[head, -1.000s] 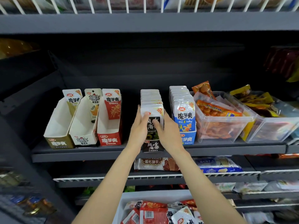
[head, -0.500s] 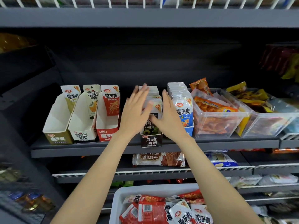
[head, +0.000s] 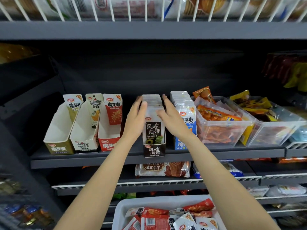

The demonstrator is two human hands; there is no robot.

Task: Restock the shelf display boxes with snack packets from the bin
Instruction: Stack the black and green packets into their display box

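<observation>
A black display box point(head: 154, 151) full of white-and-black seaweed packets point(head: 153, 128) stands at the front of the grey shelf point(head: 116, 161), its front jutting past the edge. My left hand point(head: 135, 121) lies flat along the row's left side and my right hand point(head: 172, 119) along its right side, fingers straight. Left of it stand a red box point(head: 108, 144), a white box point(head: 83, 145) and a gold box point(head: 57, 147), each holding a single packet at the back. A blue box point(head: 180, 144) on the right is full. The white bin point(head: 159, 214) of mixed packets sits below.
Two clear plastic tubs point(head: 222, 128) point(head: 269, 135) of orange and yellow snacks stand to the right on the same shelf. A wafer biscuit pack point(head: 162, 169) lies on the wire shelf beneath. A white wire rack point(head: 149, 9) of goods runs overhead.
Both hands slid from the front packet back along the sides of the seaweed row. The view has tilted down, showing more of the bin.
</observation>
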